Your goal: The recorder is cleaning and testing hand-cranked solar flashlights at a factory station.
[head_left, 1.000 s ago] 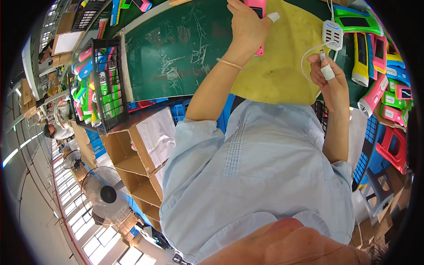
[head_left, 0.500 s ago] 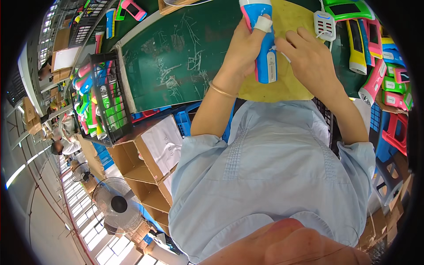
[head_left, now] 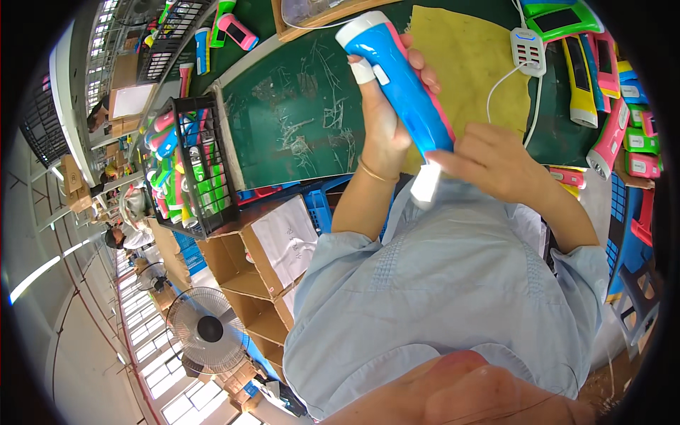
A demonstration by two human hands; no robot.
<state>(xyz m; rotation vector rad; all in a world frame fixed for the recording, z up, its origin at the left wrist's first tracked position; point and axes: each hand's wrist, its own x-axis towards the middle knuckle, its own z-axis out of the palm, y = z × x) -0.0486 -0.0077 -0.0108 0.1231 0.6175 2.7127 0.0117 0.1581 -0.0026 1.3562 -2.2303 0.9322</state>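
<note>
My left hand (head_left: 386,117) is wrapped round a blue and pink flashlight (head_left: 407,85) with a white head, held tilted with the head up and to the left. White tape (head_left: 362,71) covers the thumb, which lies beside a small white switch. At the flashlight's lower end, the curled fingers of my right hand (head_left: 496,161) touch it. A thin white cable (head_left: 496,88) runs from a white charging hub (head_left: 528,51) into that hand; its tip is hidden. Just below the flashlight's lower end shows a bright white patch (head_left: 425,185), too glaring to make out.
A yellow mat (head_left: 453,53) covers part of the green tabletop (head_left: 283,106). More flashlights (head_left: 577,78) are piled at the right. A black crate (head_left: 202,170) full of flashlights stands at the left, above cardboard compartments (head_left: 244,265). A wooden-edged tray (head_left: 312,28) is at the far edge.
My left hand has turned the flashlight and moved it left, so its blue side shows. My right hand has come down to its lower end. The view has shifted slightly.
</note>
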